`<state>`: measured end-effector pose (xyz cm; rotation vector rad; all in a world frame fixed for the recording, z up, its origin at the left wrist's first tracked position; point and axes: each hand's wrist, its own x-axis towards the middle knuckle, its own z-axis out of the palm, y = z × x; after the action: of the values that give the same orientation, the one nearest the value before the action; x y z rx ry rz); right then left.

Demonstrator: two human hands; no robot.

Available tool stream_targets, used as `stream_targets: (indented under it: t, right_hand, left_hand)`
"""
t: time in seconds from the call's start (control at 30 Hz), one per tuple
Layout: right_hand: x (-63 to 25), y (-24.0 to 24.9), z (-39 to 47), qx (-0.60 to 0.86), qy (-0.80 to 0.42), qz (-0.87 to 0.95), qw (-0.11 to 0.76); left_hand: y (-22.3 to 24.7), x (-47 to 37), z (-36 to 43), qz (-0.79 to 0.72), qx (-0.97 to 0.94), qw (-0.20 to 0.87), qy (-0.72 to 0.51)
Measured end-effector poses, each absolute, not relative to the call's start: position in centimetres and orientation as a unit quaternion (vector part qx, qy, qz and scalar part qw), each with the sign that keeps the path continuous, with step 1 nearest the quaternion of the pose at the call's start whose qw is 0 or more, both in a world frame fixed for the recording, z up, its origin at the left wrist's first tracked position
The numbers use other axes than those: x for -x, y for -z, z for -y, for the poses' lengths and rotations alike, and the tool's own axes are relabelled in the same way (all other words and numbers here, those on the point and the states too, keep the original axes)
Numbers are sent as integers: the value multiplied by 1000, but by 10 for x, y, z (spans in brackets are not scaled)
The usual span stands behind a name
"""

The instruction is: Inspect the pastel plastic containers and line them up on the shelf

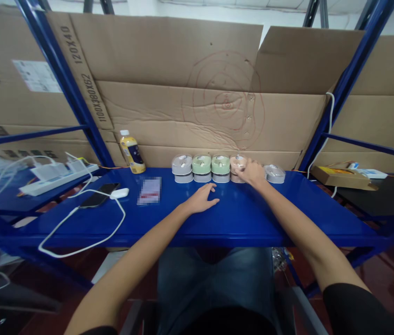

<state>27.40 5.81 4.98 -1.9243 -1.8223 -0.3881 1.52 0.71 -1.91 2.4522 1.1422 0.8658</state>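
Note:
A row of small rounded boxes with clear lids stands along the back of the blue shelf, stacked two high. From the left come a greyish stack (pixel 182 168), a green stack (pixel 201 168), a second green stack (pixel 220 168) and a peach stack (pixel 237 163). A single low grey box (pixel 274 173) sits at the right end. My right hand (pixel 252 173) grips the top peach box from its right side, partly hiding it. My left hand (pixel 202 199) hovers over or rests on the shelf before the green stacks, fingers apart and holding nothing.
On the left are a yellow drink bottle (pixel 133 152), a blurred packet (pixel 150 190), a dark phone (pixel 99 196) and a white cable (pixel 124 216). A cardboard wall (pixel 155 107) closes the back. Blue posts (pixel 348 70) stand at both sides; an open carton (pixel 343 178) lies beyond the right one.

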Motion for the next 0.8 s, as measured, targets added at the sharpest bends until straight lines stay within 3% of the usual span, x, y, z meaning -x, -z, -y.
stream_targets:
  t: [0.17, 0.37, 0.5, 0.67, 0.8]
  right_hand:
    - [-244, -41, -77, 723, 121, 622, 275]
    - [-268, -48, -73, 715, 91, 597, 352]
    - [-298, -63, -50, 615, 7, 665, 424]
    - [-307, -51, -19, 399, -198, 821, 357]
    - [-298, -32, -11, 318, -285, 865, 264]
  left_hand:
    - [19, -15, -7, -400, -855, 148, -295]
    - [18, -14, -6, -393, -848, 161, -318]
    - [14, -14, -7, -380, -814, 217, -381]
    - [11, -13, -12, -322, -753, 349, -456]
    - [10, -9, -11, -328, -764, 379, -406]
